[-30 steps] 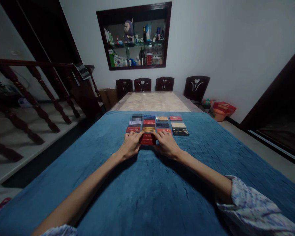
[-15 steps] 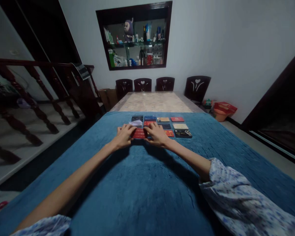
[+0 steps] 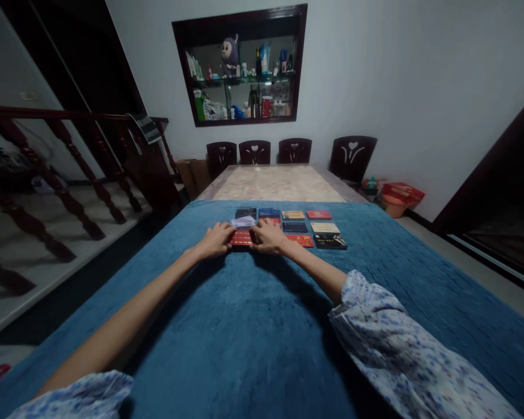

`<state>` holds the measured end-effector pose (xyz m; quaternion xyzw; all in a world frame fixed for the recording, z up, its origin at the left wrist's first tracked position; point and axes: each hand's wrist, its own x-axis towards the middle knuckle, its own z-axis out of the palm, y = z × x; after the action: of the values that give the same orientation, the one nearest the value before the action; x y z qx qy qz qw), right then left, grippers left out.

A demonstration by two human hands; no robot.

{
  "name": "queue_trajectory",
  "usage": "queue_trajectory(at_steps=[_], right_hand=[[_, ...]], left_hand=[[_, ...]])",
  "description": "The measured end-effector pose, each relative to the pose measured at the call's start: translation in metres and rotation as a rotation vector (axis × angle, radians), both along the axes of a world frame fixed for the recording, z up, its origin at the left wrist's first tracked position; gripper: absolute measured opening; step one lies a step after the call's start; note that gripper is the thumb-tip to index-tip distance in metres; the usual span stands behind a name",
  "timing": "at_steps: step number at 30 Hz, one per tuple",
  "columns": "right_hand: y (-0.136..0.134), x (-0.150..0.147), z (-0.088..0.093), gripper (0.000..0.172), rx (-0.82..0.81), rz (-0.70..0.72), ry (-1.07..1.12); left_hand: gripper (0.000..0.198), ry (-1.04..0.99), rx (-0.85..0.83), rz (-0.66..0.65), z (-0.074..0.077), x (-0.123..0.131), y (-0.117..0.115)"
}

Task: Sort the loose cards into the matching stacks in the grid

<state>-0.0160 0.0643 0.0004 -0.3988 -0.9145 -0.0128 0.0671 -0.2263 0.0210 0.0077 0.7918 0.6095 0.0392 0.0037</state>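
Both hands grip a red card (image 3: 241,237) by its two short ends, low at the near left corner of a grid of cards. My left hand (image 3: 216,239) is closed on the left end. My right hand (image 3: 267,237) is closed on the right end and partly hides a red card (image 3: 276,222) behind it. A whitish-purple card (image 3: 243,221) lies just beyond the held one. To the right are a red-and-gold card (image 3: 301,240) and a black card (image 3: 330,241). Whether the held piece is one card or a stack, I cannot tell.
Farther back lie a black card (image 3: 246,213), a blue card (image 3: 269,212), a yellow card (image 3: 293,215), a dark blue card (image 3: 294,227), a cream card (image 3: 325,228) and a red card (image 3: 318,215). A blue cloth (image 3: 227,326) covers the table's near part; chairs (image 3: 353,156) stand beyond.
The red card and both hands have shifted slightly left, toward the near left corner of the grid. My right forearm has swung left too. The view has moved slightly.
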Motion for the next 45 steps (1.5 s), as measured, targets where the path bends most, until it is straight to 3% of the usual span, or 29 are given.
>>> queue_trajectory(at_steps=[6,23,35,45], right_hand=[[0.011,-0.004,-0.006,0.052,-0.052,-0.014,-0.027],[0.017,-0.008,0.005,0.049,-0.106,0.038,-0.057],[0.024,-0.011,0.009,0.047,-0.136,0.037,-0.110],[0.028,-0.016,0.017,0.048,-0.167,0.035,-0.179]], left_hand=[[0.057,-0.053,-0.019,-0.030,-0.010,-0.008,0.016],[0.055,-0.183,-0.079,-0.124,-0.009,-0.021,0.029],[0.047,-0.141,-0.154,-0.088,-0.004,-0.021,0.037],[0.060,-0.150,-0.205,-0.049,-0.001,-0.023,0.043]])
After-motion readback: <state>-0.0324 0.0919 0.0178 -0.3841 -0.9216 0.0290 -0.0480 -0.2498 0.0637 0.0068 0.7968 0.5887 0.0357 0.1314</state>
